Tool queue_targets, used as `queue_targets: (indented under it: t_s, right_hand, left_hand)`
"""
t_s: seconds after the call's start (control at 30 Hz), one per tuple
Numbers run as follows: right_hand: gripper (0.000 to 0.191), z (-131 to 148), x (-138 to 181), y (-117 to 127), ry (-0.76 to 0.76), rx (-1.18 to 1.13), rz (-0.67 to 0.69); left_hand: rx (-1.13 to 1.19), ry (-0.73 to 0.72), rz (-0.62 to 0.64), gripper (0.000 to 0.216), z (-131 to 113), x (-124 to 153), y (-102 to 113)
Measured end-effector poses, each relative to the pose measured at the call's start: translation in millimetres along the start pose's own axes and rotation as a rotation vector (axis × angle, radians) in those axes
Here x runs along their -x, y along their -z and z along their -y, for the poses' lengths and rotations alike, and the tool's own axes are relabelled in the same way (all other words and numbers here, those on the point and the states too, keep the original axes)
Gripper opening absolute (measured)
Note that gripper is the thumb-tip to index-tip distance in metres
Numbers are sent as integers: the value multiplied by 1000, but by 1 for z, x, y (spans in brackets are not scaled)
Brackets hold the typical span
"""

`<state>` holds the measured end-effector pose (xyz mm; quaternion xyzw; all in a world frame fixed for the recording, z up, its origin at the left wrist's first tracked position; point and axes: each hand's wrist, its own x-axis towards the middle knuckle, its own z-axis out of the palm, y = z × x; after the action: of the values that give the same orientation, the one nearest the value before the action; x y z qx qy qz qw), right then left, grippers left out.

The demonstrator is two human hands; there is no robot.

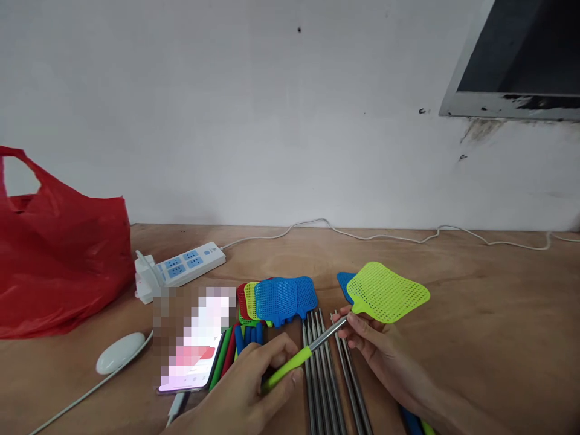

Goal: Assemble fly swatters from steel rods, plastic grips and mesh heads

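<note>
My left hand (254, 380) is closed around the yellow-green handle of a fly swatter (388, 292). At the neck, where the metal rod meets the yellow-green mesh head, the fingers of my right hand (369, 341) pinch it. The swatter slants up to the right, above several bare metal rods (322, 374) lying side by side on the table. Behind the rods lies a pile of loose mesh heads, with a blue swatter head (277, 299) on top and red, yellow and green ones partly covered. Loose coloured handles (230, 350) lie beside my left hand, partly hidden by it.
A phone (197, 344) with a lit, blurred screen lies at the left, plugged into a cable. Behind it are a white power strip (194, 264) and a white computer mouse (120, 353). A red plastic bag (63, 260) stands far left. The wooden table (498, 314) meets a wall.
</note>
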<state>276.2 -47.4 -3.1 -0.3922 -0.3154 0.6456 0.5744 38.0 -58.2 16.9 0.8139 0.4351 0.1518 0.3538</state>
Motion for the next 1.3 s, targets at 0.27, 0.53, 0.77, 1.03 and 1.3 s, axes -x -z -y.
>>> queue_targets:
  t_s: [0.27,0.53,0.77,1.03,1.3]
  right_hand:
    - [31,-9,6,-16,60,75,39]
    - [30,17,-15,24,188,-2,-173]
    - [29,33,-6,34,142,-47,-192]
    - [36,31,-1,31,140,60,-244]
    - [40,20,-4,25,39,40,-287]
  left_hand:
    - [20,-59,-38,39,-14,-7,-6]
    - [-49,-35,-30,44,1,8,-4]
    - [-94,-102,-198,37,-1,21,4]
    - [-186,-86,-128,31,-3,17,9]
    - [-236,-146,-94,32,3,13,1]
